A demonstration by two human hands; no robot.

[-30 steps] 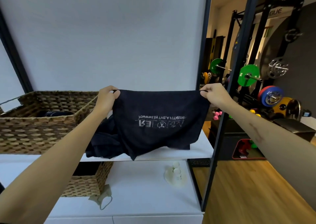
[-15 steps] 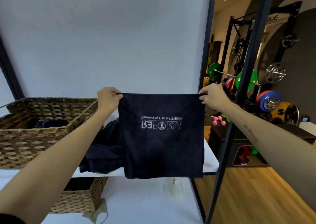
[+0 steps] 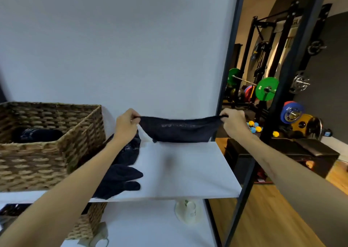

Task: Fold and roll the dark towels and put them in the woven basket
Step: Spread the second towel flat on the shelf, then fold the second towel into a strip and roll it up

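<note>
A dark towel (image 3: 178, 130) with faint pale lettering is stretched between my hands at the back of the white shelf (image 3: 188, 171), its lower part touching the shelf. My left hand (image 3: 126, 127) pinches its left corner and my right hand (image 3: 233, 123) pinches its right corner. A heap of more dark towels (image 3: 122, 171) lies on the shelf under my left forearm. The woven basket (image 3: 47, 152) stands at the left with a rolled dark towel (image 3: 35, 134) inside.
A black frame post (image 3: 227, 77) rises just right of the shelf. A lower shelf holds a second woven basket (image 3: 88, 222) and a pale small object (image 3: 189, 211). Gym racks and weight plates (image 3: 266, 88) fill the room to the right.
The towel hung upright in front of me with its logo showing; now both hands have lowered it away from me onto the back of the shelf, so it appears much flatter.
</note>
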